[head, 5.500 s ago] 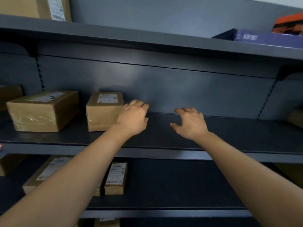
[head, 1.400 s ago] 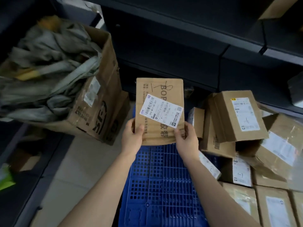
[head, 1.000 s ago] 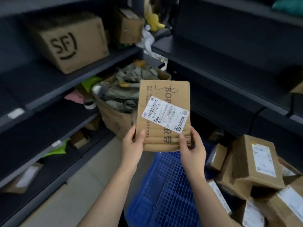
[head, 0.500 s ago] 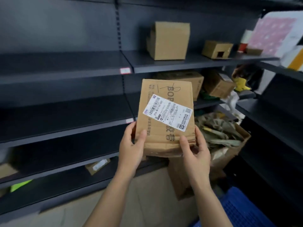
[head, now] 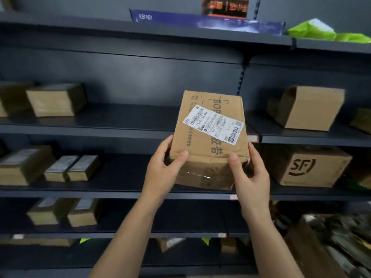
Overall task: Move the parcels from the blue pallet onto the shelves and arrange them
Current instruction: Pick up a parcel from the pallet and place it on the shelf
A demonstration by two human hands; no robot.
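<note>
I hold a brown cardboard parcel (head: 208, 157) with a white shipping label in front of dark grey shelves (head: 120, 127). My left hand (head: 162, 169) grips its lower left corner, thumb on the front face. My right hand (head: 249, 173) grips its lower right corner the same way. The parcel hangs in the air at the height of the two middle shelf boards, just left of the upright between two shelf bays. The blue pallet is out of view.
Several parcels stand at the left on three shelf levels, among them a box (head: 55, 100) and two small packets (head: 72, 168). An open box (head: 307, 108) and an SF-marked box (head: 307, 167) sit in the right bay. A dark blue flat box (head: 206, 22) and green bag (head: 325, 33) lie on top.
I picked the parcel up from beside the blue pallet and turned left with it. The view has swung past the corner shelves to this shelf wall; both hands keep the same grip.
</note>
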